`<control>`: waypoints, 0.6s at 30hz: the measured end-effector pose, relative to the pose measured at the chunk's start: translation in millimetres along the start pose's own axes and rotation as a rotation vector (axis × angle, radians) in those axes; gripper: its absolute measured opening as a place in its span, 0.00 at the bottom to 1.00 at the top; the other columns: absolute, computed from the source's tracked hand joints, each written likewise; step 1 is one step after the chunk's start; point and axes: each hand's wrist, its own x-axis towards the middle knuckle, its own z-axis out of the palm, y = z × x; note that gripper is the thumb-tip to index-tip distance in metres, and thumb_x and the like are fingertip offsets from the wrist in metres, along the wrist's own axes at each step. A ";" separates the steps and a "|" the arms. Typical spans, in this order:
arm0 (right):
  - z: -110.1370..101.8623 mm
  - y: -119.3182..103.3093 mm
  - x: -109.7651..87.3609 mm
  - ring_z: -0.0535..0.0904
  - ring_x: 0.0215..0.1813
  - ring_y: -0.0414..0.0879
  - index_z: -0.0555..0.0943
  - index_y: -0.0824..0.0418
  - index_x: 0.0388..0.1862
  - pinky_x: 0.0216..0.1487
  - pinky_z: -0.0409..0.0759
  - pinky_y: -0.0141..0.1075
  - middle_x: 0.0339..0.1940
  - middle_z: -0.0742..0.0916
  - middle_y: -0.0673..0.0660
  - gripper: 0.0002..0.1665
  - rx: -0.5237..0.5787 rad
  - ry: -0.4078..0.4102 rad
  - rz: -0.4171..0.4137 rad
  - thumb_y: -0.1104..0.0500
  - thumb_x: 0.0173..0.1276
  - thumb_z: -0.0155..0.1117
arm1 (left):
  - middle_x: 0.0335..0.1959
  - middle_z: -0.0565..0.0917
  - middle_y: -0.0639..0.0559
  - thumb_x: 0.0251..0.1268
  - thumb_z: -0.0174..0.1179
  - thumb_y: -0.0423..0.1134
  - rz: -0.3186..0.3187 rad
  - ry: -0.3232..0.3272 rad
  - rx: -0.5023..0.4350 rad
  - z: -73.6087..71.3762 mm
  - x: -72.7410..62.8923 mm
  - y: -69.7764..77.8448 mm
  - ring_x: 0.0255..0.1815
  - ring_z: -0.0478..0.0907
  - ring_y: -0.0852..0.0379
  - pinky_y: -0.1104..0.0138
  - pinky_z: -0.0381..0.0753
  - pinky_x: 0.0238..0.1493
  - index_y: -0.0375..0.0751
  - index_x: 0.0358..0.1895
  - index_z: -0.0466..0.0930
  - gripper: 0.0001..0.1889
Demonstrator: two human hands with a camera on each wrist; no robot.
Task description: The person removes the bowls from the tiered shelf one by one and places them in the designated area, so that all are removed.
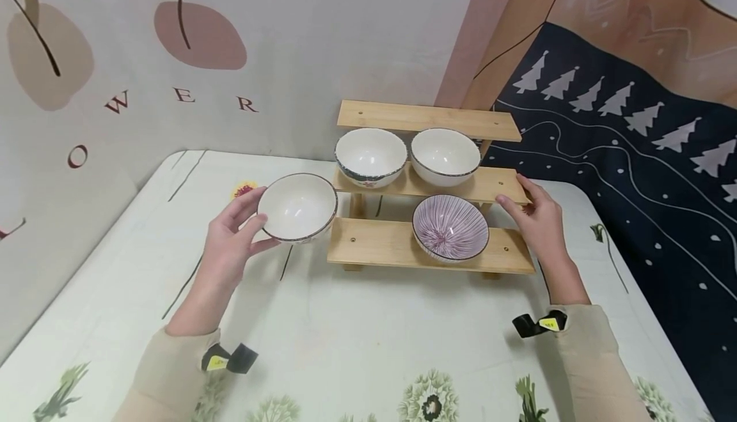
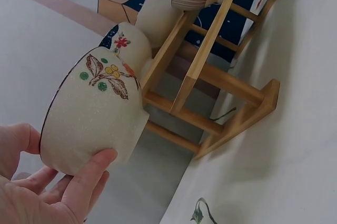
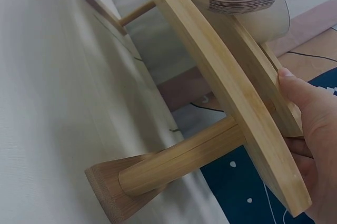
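Note:
My left hand [image 1: 235,233] holds a white bowl [image 1: 298,208] by its left side, thumb at the rim and fingers under it, just left of the wooden shelf rack [image 1: 368,243]. Leaves and berries are painted on that bowl's outside in the left wrist view. At the rack's right side, my right hand [image 1: 538,217] grips the end of the middle shelf [image 1: 501,183]. Two white bowls, a left one [image 1: 371,156] and a right one [image 1: 446,156], sit side by side on the middle shelf. A purple-striped bowl [image 1: 451,227] sits on the lowest shelf, right of its middle.
The rack's top shelf [image 1: 428,120] stands close to the back wall cloth [image 1: 299,57]. Under everything lies a white flower-print tablecloth [image 1: 345,332]. A dark cloth with printed trees [image 1: 633,153] hangs at the right. The rack's foot [image 3: 126,182] rests on the tablecloth.

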 end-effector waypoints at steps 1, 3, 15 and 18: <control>0.2 0.4 0.2 0.73 0.70 0.60 0.64 0.61 0.77 0.63 0.81 0.47 0.72 0.74 0.67 0.43 -0.002 0.001 -0.001 0.43 0.70 0.64 | 0.75 0.68 0.47 0.74 0.50 0.31 0.001 0.004 -0.008 -0.5 0.9 -0.1 0.58 0.76 0.63 0.68 0.90 0.42 0.44 0.74 0.65 0.27; 0.6 0.9 0.4 0.73 0.70 0.60 0.64 0.62 0.76 0.64 0.79 0.53 0.72 0.74 0.67 0.43 -0.004 0.002 -0.002 0.42 0.71 0.63 | 0.75 0.67 0.47 0.73 0.50 0.31 0.000 0.014 -0.007 -1.5 2.4 0.1 0.58 0.76 0.62 0.68 0.90 0.42 0.44 0.74 0.65 0.27; 0.2 1.5 1.0 0.73 0.71 0.58 0.64 0.60 0.77 0.64 0.81 0.40 0.72 0.75 0.66 0.43 -0.011 0.000 0.001 0.42 0.70 0.64 | 0.77 0.65 0.44 0.74 0.50 0.32 0.014 0.044 -0.009 -7.8 15.1 -2.3 0.60 0.74 0.61 0.69 0.90 0.42 0.45 0.74 0.65 0.26; -0.1 1.0 0.5 0.73 0.70 0.58 0.65 0.59 0.77 0.57 0.79 0.28 0.72 0.75 0.66 0.43 -0.004 0.001 0.003 0.43 0.70 0.65 | 0.77 0.64 0.43 0.74 0.50 0.32 0.009 0.047 -0.011 -9.0 18.3 -2.1 0.62 0.74 0.60 0.69 0.90 0.42 0.45 0.74 0.65 0.26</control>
